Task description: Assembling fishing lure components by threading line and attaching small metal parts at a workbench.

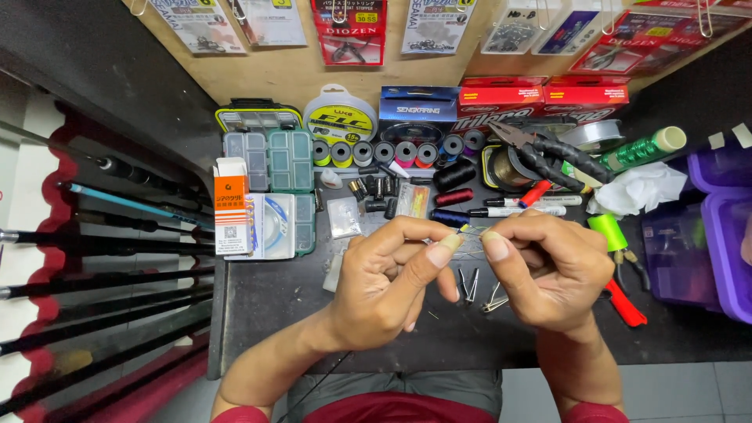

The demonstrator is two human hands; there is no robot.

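Both hands are hovering over the near middle of the black desk [274, 305], fingertips meeting above it; the left hand [384, 286] is curling inward, its thumb and forefinger pressing together on a small thin yellow-and-dark piece [464, 229] that is poking out between the two hands; the right hand [548, 266] is pinching the other end of the same piece with thumb against fingers; what else runs between the fingers is too fine to tell.

Just beneath the hands, a few small silver metal clips [479, 291] are lying on the desk; near the right hand, a pair of red-handled cutters [625, 304] is resting beside a bright green spool [607, 229]; farther off, black long-nosed pliers [548, 153] are lying over a round spool of line; a crumpled white tissue [638, 188] is sitting to their right.

On the far left, a clear plastic compartment box with green trays [270, 160] is standing open; an orange-and-white carton [231, 207] is lying near it; a row of small coloured thread bobbins [395, 150] is running along the far middle; a purple plastic bin [724, 251] is sitting at the right edge; dark fishing rods [117, 243] are stretching along the left.
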